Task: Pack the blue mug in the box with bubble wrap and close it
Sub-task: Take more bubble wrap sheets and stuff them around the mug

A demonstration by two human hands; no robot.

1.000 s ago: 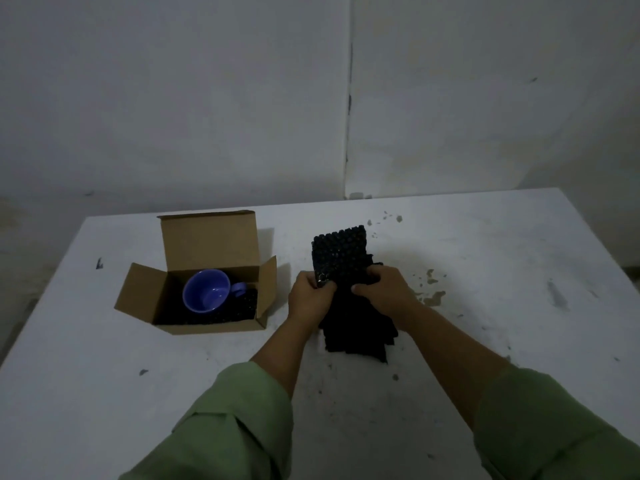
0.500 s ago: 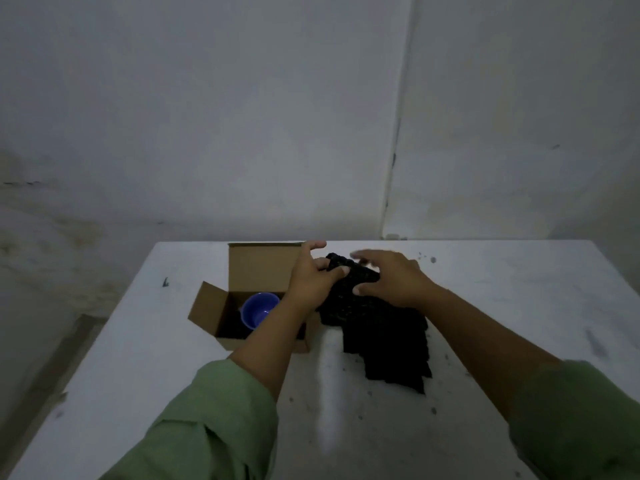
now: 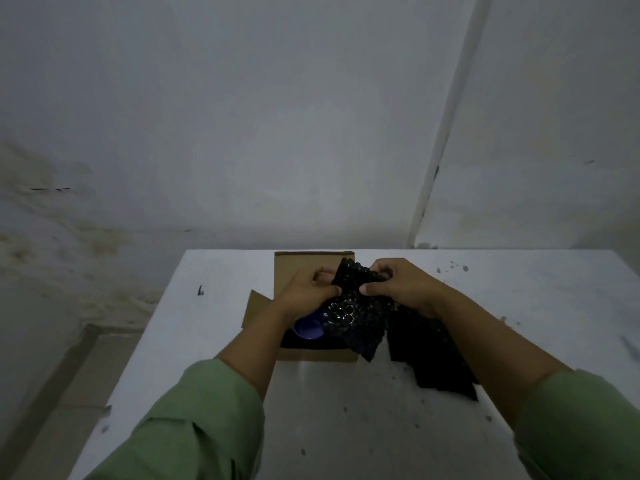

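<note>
The glossy blue ceramic mug (image 3: 308, 330) already sits inside the open brown cardboard box (image 3: 313, 268) on the white desk (image 3: 346, 410). The left hand (image 3: 306, 292) and right hand (image 3: 398, 285) both pinch a sheet of black bubble wrap (image 3: 360, 318) over the opening — padding on top and closing the flaps remain. The mug is only partly visible — dark wrap beside it.

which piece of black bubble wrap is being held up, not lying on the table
The bubble wrap piece over the box, pinched by the left hand and right hand; the other piece lies flat at right.
</note>
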